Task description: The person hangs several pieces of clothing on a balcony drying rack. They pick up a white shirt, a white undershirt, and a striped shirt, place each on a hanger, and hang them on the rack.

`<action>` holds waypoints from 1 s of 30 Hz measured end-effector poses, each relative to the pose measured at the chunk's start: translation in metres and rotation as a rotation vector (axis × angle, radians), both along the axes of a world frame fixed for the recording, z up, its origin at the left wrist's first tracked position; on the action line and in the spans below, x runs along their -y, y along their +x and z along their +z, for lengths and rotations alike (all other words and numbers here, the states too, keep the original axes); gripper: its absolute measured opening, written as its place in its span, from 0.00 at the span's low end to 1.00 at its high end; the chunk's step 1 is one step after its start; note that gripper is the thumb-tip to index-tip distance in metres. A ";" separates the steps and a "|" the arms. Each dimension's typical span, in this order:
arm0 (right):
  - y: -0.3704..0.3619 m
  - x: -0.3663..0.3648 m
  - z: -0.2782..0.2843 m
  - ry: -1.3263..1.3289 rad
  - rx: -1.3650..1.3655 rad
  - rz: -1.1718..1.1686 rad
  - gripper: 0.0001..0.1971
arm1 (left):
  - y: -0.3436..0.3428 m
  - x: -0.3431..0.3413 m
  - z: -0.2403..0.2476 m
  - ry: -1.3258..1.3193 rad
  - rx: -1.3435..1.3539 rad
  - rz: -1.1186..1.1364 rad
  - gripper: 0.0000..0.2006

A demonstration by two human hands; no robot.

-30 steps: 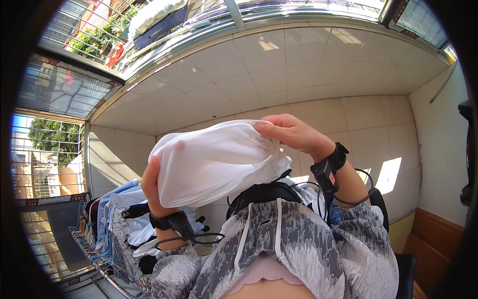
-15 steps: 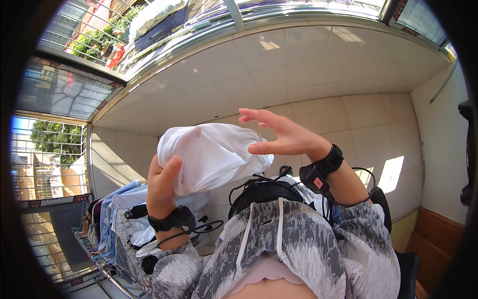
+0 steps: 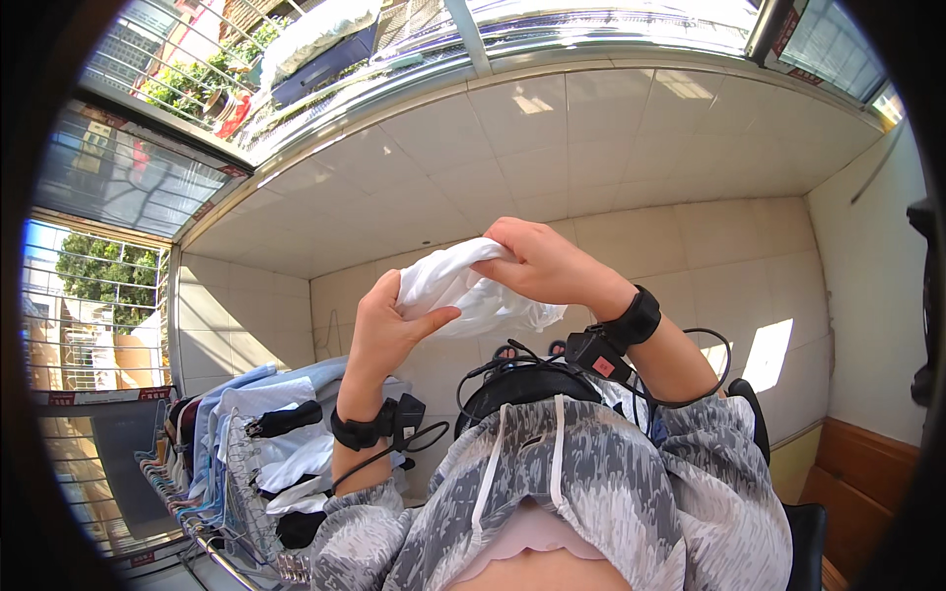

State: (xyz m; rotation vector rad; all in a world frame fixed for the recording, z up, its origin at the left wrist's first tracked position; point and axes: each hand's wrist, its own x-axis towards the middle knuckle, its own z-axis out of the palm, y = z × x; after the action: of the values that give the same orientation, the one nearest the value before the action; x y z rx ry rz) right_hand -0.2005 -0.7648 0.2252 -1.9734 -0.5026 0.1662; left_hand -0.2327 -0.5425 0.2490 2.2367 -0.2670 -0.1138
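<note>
A thin white cloth (image 3: 463,295), bunched and sheer in places, hangs between my two hands in front of my body. My left hand (image 3: 379,325) grips its left end, thumb pointing right across the fabric. On the upper right part of the cloth, my right hand (image 3: 552,264) is closed with the fingers curled over its edge. What kind of garment or cloth it is, I cannot make out. Each wrist wears a black strap with a small box and a cable.
To the lower left stands a rack of hanging clothes (image 3: 227,424) in blue, white and black, beside a metal clip hanger (image 3: 246,492). Barred windows (image 3: 99,305) run along the left and top. A tiled wall (image 3: 532,128) curves ahead, and a brown wooden panel (image 3: 857,492) stands at the right.
My right hand, open and apart before, has closed on the cloth. My left hand has moved right, and the cloth is now gathered into a narrower bunch between both hands.
</note>
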 end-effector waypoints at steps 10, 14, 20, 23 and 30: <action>0.002 0.022 0.001 0.163 -0.158 0.210 0.29 | 0.018 -0.012 -0.033 -0.913 -0.619 0.155 0.15; 0.008 0.031 -0.006 0.069 -0.493 0.062 0.21 | 0.014 -0.013 -0.010 -0.961 -0.621 -0.040 0.22; 0.004 0.036 -0.008 1.049 -0.982 0.296 0.20 | 0.014 0.006 -0.024 0.179 -0.221 -0.013 0.20; 0.003 0.030 -0.007 1.037 -0.791 0.310 0.21 | 0.017 0.005 -0.032 -0.303 -0.443 0.106 0.15; 0.003 0.008 -0.013 0.093 -0.335 0.188 0.24 | 0.012 0.001 -0.021 -1.268 -0.791 0.025 0.21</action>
State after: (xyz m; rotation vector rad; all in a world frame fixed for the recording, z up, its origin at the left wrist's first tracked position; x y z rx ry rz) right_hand -0.1977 -0.7729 0.2118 -1.7599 -0.4653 0.5705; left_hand -0.2209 -0.5434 0.2277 0.8257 0.1247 -0.6043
